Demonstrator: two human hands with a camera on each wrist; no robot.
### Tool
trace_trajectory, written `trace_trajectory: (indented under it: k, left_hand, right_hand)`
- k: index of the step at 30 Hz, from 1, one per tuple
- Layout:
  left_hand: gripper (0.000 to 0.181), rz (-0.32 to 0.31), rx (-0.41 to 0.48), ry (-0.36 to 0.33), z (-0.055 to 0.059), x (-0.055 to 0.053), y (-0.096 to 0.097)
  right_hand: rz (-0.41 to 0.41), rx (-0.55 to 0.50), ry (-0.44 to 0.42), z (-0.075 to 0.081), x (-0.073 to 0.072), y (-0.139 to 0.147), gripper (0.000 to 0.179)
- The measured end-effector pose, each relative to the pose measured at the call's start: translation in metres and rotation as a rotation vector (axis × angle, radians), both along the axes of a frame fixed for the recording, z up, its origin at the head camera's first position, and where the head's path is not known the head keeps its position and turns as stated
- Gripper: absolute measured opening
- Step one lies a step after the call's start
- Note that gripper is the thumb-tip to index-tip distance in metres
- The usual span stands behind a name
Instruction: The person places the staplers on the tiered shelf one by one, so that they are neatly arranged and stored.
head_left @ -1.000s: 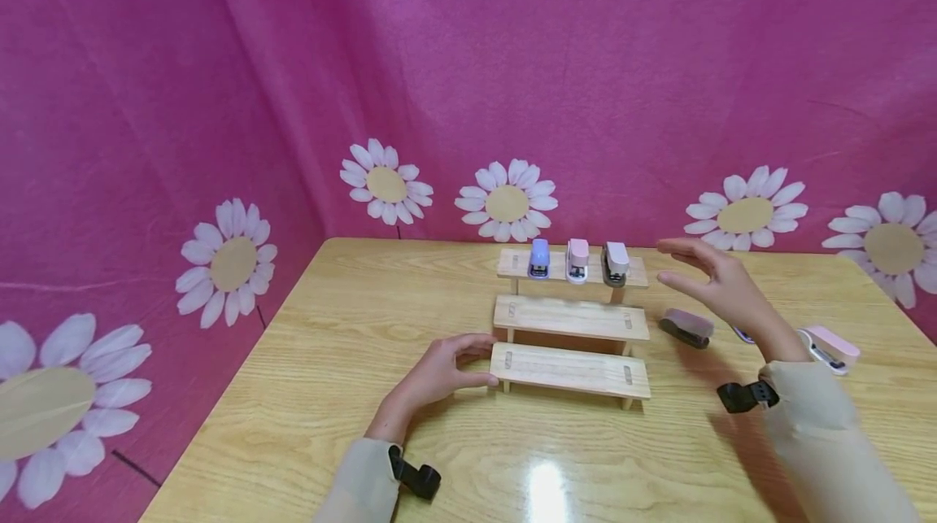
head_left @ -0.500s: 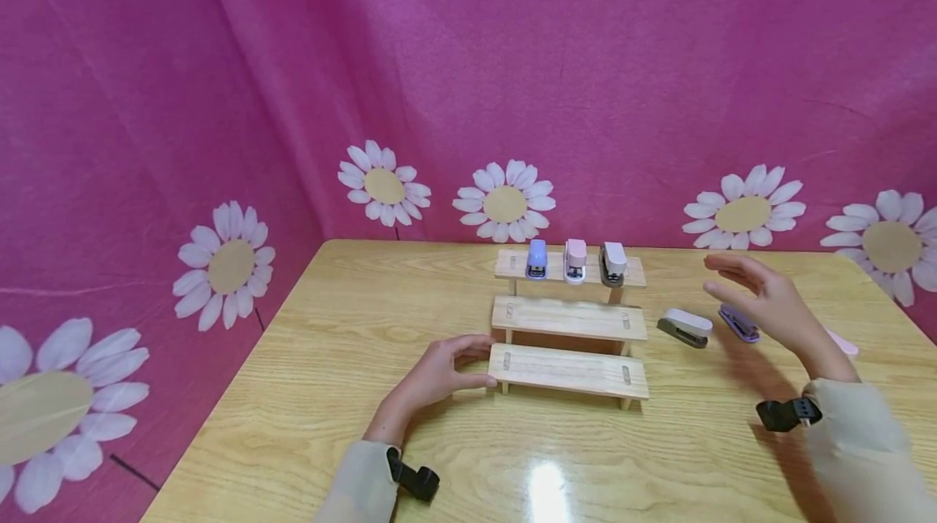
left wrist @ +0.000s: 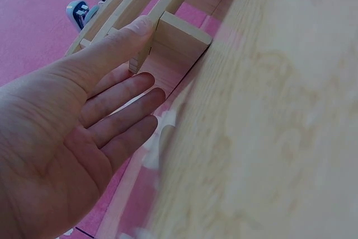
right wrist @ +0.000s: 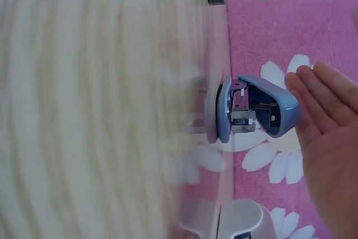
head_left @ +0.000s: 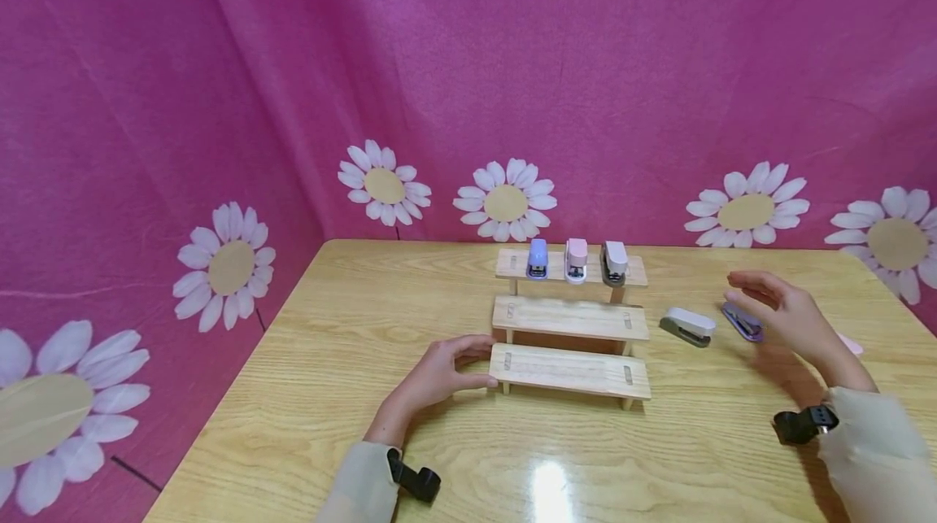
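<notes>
Left hand (head_left: 437, 372), at 8 o'clock of the stand: fingers relaxed, nearly straight; thumb touching the left end of the lowest board (head_left: 586, 372), presumably to steady it.

Wooden stand (head_left: 542, 367), one, three-stepped, on a wood-grain table (head_left: 307, 393); its steps rise away from the person, likely so that rear items show above front ones.

Pink item (head_left: 851, 344), just past 3 o'clock: mostly hidden by the right wrist; kind not tellable.

Loose staplers, two, at 3 o'clock on the table: white-and-grey stapler (head_left: 690, 322) nearer the stand, purple stapler (head_left: 742, 323) farther out.

Right hand (head_left: 793, 321), at 3 o'clock: fingers extended, thumb apart, beside the purple stapler, seemingly poised for it; contact cannot be told.

Middle board (head_left: 571, 317): plain wood, an oblong mark at each end.

Top board (head_left: 637, 272): bears three staplers, blue-violet (head_left: 538, 259) at 11, pink-and-white (head_left: 576, 260) at 12, white-and-dark (head_left: 615, 261) at 1; spaced apart, fronts toward the person, apparently for display.

Magenta curtain (head_left: 571, 84), 12 o'clock: daisy-printed, backing all.
</notes>
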State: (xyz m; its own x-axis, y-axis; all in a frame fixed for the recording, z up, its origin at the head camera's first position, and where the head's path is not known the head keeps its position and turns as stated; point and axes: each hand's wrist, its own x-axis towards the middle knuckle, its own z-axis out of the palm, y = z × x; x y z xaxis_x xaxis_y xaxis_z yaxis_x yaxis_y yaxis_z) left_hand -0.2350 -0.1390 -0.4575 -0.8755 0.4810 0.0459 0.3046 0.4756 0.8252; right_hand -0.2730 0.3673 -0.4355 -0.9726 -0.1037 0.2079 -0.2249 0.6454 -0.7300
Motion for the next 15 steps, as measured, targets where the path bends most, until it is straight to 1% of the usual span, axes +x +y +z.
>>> trace_trajectory:
  k: [3, 5, 10, 15]
  left_hand:
    - [0.061, 0.005, 0.002, -0.001, 0.001, 0.000, 0.000]
    - [0.061, 0.007, 0.003, -0.001, 0.001, 0.000, 0.000]
    - [0.061, 0.001, 0.007, 0.004, 0.001, 0.000, 0.000]
    - [0.061, 0.005, 0.001, 0.006, 0.000, 0.000, 0.001]
  right_hand:
    - [-0.002, 0.005, 0.013, -0.004, -0.003, 0.002, 0.049]
    - [-0.005, 0.027, 0.011, -0.006, -0.005, 0.004, 0.050]
    - [-0.018, 0.120, -0.055, -0.009, -0.005, 0.007, 0.053]
    - [-0.001, 0.186, -0.131, -0.012, -0.006, 0.012, 0.058]
